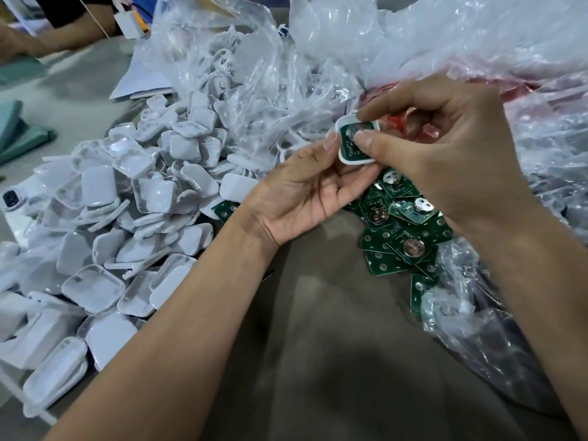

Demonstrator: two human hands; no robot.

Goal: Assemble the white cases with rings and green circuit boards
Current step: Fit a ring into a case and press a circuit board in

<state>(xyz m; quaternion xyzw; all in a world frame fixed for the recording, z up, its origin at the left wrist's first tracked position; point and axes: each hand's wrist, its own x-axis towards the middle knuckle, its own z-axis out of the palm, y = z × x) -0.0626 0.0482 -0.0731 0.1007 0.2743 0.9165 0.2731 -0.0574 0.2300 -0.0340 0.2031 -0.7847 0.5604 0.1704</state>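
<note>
My left hand (305,189) holds a white square case (348,157) from below, thumb on its left edge. A green circuit board (350,138) with a round metal part lies inside the case. My right hand (445,144) comes from the right, its thumb pressing on the board and its forefinger curled over the case's top corner. Below the hands lies a heap of loose green circuit boards (401,237). A big pile of white cases (127,218) covers the left side. White rings (222,62) sit in clear plastic farther back.
Crumpled clear plastic bags (445,33) fill the back and right, one with red contents (410,122). Another person's arm (47,36) rests at the far left corner. Green cloth (19,135) lies at the left edge. Grey table surface (334,345) shows between my forearms.
</note>
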